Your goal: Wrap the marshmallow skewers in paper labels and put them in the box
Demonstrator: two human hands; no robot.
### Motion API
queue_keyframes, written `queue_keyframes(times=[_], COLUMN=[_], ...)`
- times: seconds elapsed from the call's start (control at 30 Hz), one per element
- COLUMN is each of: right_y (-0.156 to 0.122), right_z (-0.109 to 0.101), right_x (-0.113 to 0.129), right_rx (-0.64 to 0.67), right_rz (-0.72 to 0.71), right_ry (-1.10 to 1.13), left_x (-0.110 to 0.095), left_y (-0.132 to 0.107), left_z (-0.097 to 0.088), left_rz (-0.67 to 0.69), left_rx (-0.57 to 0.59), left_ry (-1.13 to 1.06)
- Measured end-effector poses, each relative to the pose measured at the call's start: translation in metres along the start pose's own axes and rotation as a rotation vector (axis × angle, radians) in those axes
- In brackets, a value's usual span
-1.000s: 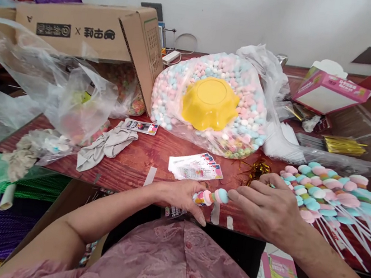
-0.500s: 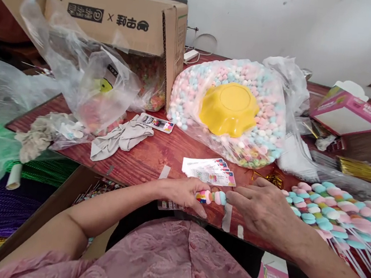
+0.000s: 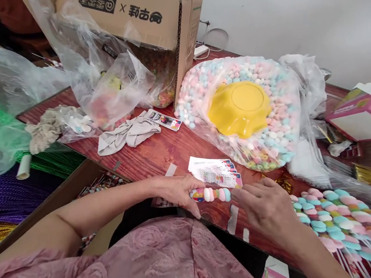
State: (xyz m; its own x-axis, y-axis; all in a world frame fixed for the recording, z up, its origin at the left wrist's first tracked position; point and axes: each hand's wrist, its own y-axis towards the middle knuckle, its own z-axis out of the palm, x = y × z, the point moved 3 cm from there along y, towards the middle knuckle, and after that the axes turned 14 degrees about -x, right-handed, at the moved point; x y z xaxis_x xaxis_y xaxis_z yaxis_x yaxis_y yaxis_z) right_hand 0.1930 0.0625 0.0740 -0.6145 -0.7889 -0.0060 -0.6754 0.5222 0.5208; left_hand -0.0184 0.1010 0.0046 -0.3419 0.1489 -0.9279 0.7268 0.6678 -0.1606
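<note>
A short row of pink, white and blue marshmallows on a skewer [image 3: 216, 194] lies between my hands near the table's front edge. Its left end meets a small colourful printed wrapper [image 3: 197, 194], which my left hand [image 3: 180, 192] holds between thumb and fingers. My right hand [image 3: 265, 209] is closed at the skewer's right end; the stick itself is hidden by the fingers. Just beyond them, several printed plastic wrappers [image 3: 213, 171] lie fanned out. To the right of my right hand is a pile of finished-looking marshmallow skewers [image 3: 342, 219] with white sticks.
A large clear bag of marshmallows [image 3: 194, 94] lies behind, with a yellow scalloped bowl [image 3: 240, 107] upside down on it. A cardboard box [image 3: 120, 9], a grey cloth [image 3: 128, 133] and a printed packet [image 3: 164, 120] are at left. A pink carton [image 3: 370, 111] stands far right.
The view has shifted, so the table's things appear farther right. More of the printed wrapper and the marshmallows now shows between my hands. Both hands keep their hold.
</note>
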Motion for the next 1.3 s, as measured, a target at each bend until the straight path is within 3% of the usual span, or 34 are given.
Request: queue_keyframes(times=[0.17, 0.4, 0.53, 0.67, 0.8, 1.0, 1.13, 1.3], right_y=[0.006, 0.007, 0.009, 0.009, 0.008, -0.006, -0.012, -0.009], right_z=[-0.002, -0.001, -0.008, -0.007, 0.007, 0.025, 0.024, 0.017], right_x=[0.026, 0.022, 0.024, 0.037, 0.038, 0.024, 0.017, 0.013], right_rx=[-0.019, 0.085, 0.188, 0.287, 0.236, 0.100, 0.139, 0.133], right_rz=[-0.160, -0.069, -0.007, -0.019, -0.027, -0.129, -0.063, -0.037], right_ry=[-0.134, -0.312, -0.272, -0.188, -0.176, -0.064, -0.036, 0.058], left_x=[0.001, -0.005, -0.006, -0.005, -0.006, -0.006, 0.006, 0.012], left_y=[0.006, 0.020, 0.024, 0.029, 0.033, 0.029, 0.019, 0.017], left_z=[0.014, 0.019, 0.022, 0.029, 0.038, 0.027, 0.017, 0.025], left_rz=[-0.057, -0.003, 0.055, -0.041, -0.115, -0.068, -0.079, -0.060], left_rx=[0.020, -0.071, 0.008, 0.121, 0.198, 0.135, 0.203, 0.167], left_ry=[-0.159, -0.199, -0.322, -0.440, -0.586, -0.474, -0.263, -0.312])
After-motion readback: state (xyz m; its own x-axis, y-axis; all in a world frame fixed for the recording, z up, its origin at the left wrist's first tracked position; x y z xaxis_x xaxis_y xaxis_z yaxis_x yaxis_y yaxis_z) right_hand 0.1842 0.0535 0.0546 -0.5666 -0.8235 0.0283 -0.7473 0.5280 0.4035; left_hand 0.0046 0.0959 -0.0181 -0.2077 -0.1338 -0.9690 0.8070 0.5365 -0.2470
